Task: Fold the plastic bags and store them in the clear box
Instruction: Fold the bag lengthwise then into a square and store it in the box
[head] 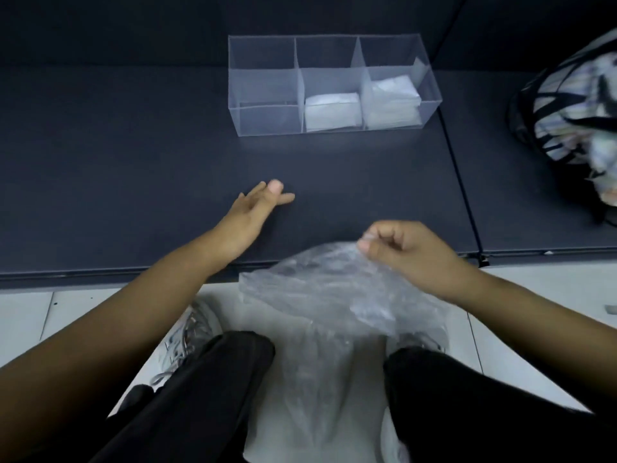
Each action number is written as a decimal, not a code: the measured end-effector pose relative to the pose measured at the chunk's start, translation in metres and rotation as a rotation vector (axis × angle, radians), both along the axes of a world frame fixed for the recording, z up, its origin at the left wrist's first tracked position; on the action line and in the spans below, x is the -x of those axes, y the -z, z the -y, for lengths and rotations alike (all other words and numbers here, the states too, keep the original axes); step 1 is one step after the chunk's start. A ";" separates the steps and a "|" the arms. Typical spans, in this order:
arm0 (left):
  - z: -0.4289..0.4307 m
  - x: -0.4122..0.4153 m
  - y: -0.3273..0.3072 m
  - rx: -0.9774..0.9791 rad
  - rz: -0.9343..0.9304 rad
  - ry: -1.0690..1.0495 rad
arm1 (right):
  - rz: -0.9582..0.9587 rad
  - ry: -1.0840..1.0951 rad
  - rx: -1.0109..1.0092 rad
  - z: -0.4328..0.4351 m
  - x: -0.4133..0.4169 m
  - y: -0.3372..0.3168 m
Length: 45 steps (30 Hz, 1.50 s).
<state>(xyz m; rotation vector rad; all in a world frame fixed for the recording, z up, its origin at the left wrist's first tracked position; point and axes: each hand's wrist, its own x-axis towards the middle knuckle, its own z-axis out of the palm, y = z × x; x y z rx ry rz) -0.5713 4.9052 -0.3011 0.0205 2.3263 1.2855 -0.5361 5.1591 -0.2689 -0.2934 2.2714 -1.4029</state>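
The thumb and curled fingers (366, 244) of the right hand (412, 257) are closed in a pinch on the upper edge of a clear plastic bag (320, 295). The bag is held at the near edge of the dark table (133, 162), and most of it hangs crumpled over the floor between the knees. The fingers (284, 197) of the left hand (247, 218) are spread and relaxed over the table, and nothing is held in them. The film is judged to be very light, limp and slippery, so it can be expected to sag, cling and slide when pressed. It is best taken at two corners of one edge, pulled taut and laid flat on the table before any crease is made. Further back stands the clear box (267, 119); folded white bags (332, 112) are seen in its middle and right compartments, while the left one appears unfilled. A mesh basket (564, 105) stands at the far right.
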 end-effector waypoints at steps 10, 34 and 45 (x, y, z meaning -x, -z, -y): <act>0.032 0.027 -0.019 -0.375 0.084 -0.356 | -0.078 0.628 0.137 -0.002 0.078 0.018; -0.025 0.040 0.002 -0.096 -0.387 -0.276 | -0.120 0.569 0.251 -0.013 0.081 0.032; -0.007 0.026 -0.019 -0.588 -0.004 -0.661 | 0.016 0.603 0.305 -0.020 0.084 0.003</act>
